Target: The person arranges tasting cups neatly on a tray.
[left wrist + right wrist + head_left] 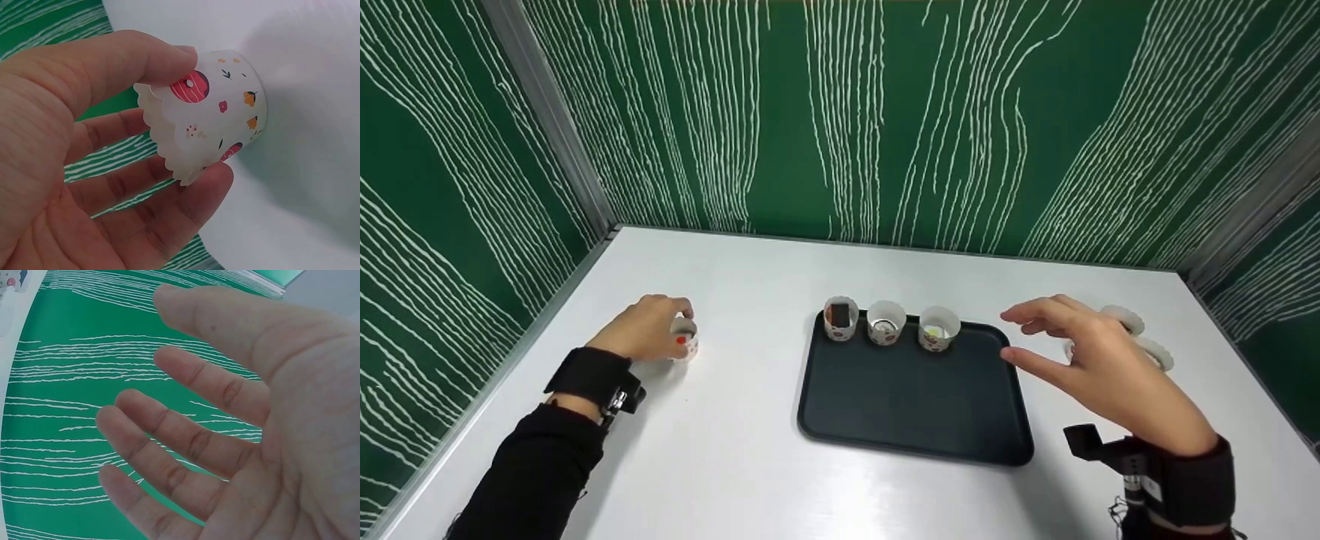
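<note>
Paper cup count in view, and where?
At least 6. Along the far edge of the tray: left cup, middle cup, right cup. The left hand holds another cup. Two more cups sit partly behind the right hand, which may hide others.

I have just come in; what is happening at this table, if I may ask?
A person's left hand holds a white, flower-printed paper cup with a scalloped rim, left of a black rectangular tray. The open right hand hovers near the tray's right side, holding nothing. Three white printed cups stand in a row at the tray's far edge; the leftmost contains a dark rectangular piece. More white cups are partly hidden behind the right hand.
</note>
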A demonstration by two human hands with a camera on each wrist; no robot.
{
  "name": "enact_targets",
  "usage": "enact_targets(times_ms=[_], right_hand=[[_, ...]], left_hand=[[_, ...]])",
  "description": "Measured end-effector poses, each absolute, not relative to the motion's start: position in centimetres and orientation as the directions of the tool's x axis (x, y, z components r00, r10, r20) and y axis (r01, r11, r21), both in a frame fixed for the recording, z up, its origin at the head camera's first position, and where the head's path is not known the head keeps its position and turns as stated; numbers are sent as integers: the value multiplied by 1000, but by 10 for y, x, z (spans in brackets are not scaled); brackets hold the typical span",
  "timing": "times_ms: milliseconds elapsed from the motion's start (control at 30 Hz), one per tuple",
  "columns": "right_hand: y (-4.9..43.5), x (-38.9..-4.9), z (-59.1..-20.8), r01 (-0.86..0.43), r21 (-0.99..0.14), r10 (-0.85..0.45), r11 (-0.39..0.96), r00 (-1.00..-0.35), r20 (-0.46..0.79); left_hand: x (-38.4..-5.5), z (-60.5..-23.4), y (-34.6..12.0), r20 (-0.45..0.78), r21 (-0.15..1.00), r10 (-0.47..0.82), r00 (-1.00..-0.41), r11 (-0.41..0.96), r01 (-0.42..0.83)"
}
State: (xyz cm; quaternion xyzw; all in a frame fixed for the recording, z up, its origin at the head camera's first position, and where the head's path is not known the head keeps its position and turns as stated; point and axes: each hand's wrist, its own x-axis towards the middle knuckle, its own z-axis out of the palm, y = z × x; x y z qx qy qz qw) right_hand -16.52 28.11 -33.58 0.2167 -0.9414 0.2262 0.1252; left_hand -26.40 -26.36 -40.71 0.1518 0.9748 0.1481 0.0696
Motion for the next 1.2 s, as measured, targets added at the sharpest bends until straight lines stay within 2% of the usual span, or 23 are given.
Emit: enact_targets(times_ms=[567, 1200], right_hand=[[281, -166, -336, -429, -393, -338, 814, -898, 281], [281, -168, -338, -396, -440, -330, 806, -918, 222]], left_hand=[[-259, -392, -239, -23, 315, 322, -946, 901, 299], [-247, -382, -185, 174, 333, 473, -864, 797, 503]])
